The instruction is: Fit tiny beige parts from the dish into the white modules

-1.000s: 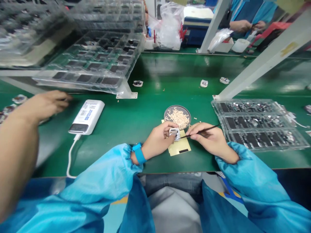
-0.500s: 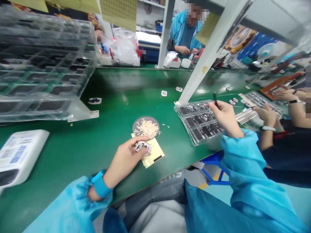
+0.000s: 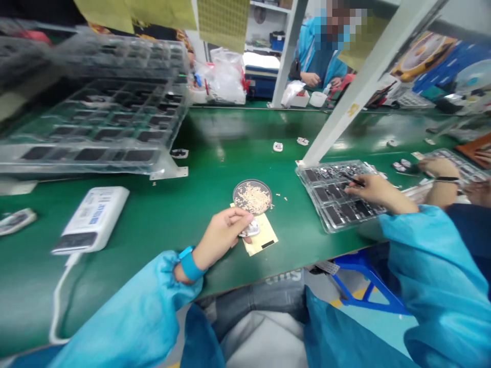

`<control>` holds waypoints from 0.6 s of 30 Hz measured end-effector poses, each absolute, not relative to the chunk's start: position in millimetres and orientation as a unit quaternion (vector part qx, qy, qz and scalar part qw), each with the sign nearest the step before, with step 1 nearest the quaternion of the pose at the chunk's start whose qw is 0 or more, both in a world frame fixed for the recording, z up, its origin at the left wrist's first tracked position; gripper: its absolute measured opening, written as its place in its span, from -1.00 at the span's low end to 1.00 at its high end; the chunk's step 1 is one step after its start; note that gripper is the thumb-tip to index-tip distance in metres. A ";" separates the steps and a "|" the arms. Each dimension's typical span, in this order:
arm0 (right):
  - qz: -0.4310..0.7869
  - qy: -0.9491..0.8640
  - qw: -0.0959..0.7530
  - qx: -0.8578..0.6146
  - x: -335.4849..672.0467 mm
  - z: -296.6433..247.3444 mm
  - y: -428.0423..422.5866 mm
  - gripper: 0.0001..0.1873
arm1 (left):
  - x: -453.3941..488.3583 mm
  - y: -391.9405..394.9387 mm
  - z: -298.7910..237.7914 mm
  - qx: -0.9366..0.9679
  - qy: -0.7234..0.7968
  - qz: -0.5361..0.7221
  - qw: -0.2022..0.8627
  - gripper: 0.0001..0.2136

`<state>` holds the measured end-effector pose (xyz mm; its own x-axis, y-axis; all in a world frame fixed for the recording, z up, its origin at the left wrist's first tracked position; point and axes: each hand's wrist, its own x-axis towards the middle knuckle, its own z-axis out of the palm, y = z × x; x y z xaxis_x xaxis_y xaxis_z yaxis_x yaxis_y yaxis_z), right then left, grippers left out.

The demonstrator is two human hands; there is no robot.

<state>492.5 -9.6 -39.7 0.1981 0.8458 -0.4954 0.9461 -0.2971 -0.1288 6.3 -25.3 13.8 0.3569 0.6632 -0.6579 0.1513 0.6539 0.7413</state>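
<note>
My left hand (image 3: 221,236) is closed on a small white part (image 3: 250,228), held just above a yellow card (image 3: 264,239) on the green bench. A round dish of small pale pieces (image 3: 252,196) sits right behind it. My right hand (image 3: 374,190) reaches out to the right and pinches a thin dark tool (image 3: 353,180), its tip over a clear tray of dark components (image 3: 334,200). Both arms wear blue sleeves, and a blue band circles my left wrist.
A white power bank (image 3: 92,218) with a cable lies at the left. Stacked clear trays (image 3: 103,122) rest on a rack at the back left. A white slanted post (image 3: 356,87) rises behind the component tray. Another person's hands (image 3: 441,171) work at the right; one more person sits across the bench.
My right hand has come down from above the component tray's far edge to over the tray, tool still pinched. The left hand stays on the white part. The view swung back leftward.
</note>
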 end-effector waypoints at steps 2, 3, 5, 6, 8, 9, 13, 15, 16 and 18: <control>-0.239 0.587 0.112 0.766 497.8 -43.7 -7.3 -0.73 | 7.2 -25.5 13.8 0.360 0.542 0.187 0.736 -0.62; -0.239 0.591 0.115 0.762 500.5 -45.8 -5.9 -0.75 | 7.4 -25.4 13.6 0.352 0.541 0.193 0.739 -0.61; -0.246 0.590 0.136 0.757 503.8 -47.2 -2.0 -0.76 | 7.0 -24.6 13.1 0.340 0.537 0.202 0.746 -0.60; -0.242 0.584 0.153 0.760 503.3 -45.4 0.3 -0.77 | 6.5 -24.2 13.0 0.336 0.533 0.207 0.748 -0.60; -0.185 0.573 0.170 0.780 494.3 -35.6 5.3 -0.77 | 5.2 -23.5 13.1 0.334 0.524 0.217 0.753 -0.61; -0.145 0.577 0.158 0.789 484.7 -27.8 7.5 -0.77 | 4.4 -23.4 13.3 0.334 0.521 0.222 0.754 -0.62; -0.129 0.637 -0.022 0.760 409.8 9.1 9.3 -0.79 | 1.8 -23.0 14.1 0.339 0.525 0.237 0.744 -0.68; -0.238 0.650 -0.133 0.709 358.8 22.7 6.1 -0.74 | 1.2 -22.2 13.9 0.342 0.528 0.241 0.739 -0.72; -0.289 0.655 -0.173 0.677 333.4 27.0 4.3 -0.71 | 1.0 -21.7 13.7 0.343 0.528 0.243 0.738 -0.73; -0.385 0.647 -0.220 0.621 288.1 30.8 1.3 -0.68 | 0.9 -20.3 12.7 0.341 0.530 0.251 0.735 -0.72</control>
<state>288.1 1.3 30.8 -0.1334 0.9719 -0.1941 0.6336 -0.0670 -0.7707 0.9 -20.3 12.7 0.3123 0.7299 -0.6080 -0.0066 0.6417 0.7669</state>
